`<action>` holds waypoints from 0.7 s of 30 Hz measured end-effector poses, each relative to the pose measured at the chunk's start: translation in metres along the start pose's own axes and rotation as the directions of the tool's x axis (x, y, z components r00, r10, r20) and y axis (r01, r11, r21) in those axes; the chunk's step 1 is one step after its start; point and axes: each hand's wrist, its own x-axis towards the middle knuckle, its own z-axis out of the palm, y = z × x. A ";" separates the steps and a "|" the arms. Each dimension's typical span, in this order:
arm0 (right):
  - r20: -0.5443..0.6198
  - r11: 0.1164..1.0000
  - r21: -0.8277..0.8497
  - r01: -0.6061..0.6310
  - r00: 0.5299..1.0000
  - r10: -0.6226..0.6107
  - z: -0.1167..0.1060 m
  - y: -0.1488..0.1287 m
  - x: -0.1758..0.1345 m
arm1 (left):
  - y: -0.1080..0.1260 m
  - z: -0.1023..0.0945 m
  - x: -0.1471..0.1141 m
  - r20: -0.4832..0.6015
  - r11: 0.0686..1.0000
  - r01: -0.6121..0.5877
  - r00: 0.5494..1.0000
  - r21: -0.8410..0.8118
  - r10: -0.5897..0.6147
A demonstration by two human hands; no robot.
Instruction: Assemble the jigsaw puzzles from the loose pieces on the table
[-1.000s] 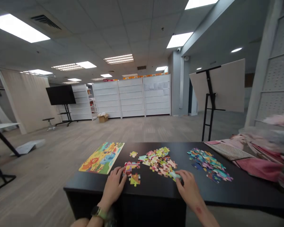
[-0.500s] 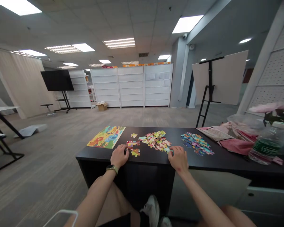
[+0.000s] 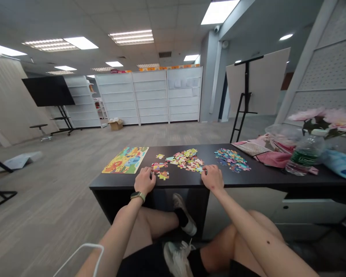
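Have mixed pile (image 3: 187, 158) of yellow/pink puzzle pcs on dark tabletop (image 3: 184, 180), approx 12 o'c from seat, btwn both hands and a bit beyond. Reads w/ long axis roughly 10 to 4, low end pointing at R hand (image 3: 212, 177); so R clearly nearer, w/ pile at its 10. Fingers curled down there, right beside pale pc (image 3: 200, 169) at pile's near corner; can't tell if pinched or just touched, tips hidden.

Find L hand (image 3: 145, 180) at near edge, fingers bent, thumb tucked twd 3; can't tell if gripping anything. Just off its 2: red-topped pcs (image 3: 159, 166), long axis approx 9 to 3, w/ yellow-brown pc (image 3: 163, 175) just below, at hand's 3. Can't tell if joined. Farther out, at 1: single yellow pc (image 3: 160, 156), apart from all else. At 11: picture board (image 3: 127, 159), lying flat, outer side close to tabletop's L end.

From R hand, at 1 to 2: blue-teal pile (image 3: 232, 159), also slanting 10 to 4, split from mixed pile by strip of dark surface. Past that, at 2: pink cloth (image 3: 271, 156) and water bottle (image 3: 304, 156), hemming that side.

For room: best stretch of dark surface along near edge, btwn yellow-brown pc and R hand; smaller gap btwn red-topped pcs and mixed pile. Edge tight at 6 for both, wrists out past it.
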 end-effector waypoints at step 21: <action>-0.079 0.998 0.046 0.046 0.996 -0.042 0.005 0.013 -0.001 | -0.036 0.024 0.043 0.054 0.898 0.152 0.988 -0.412 -0.143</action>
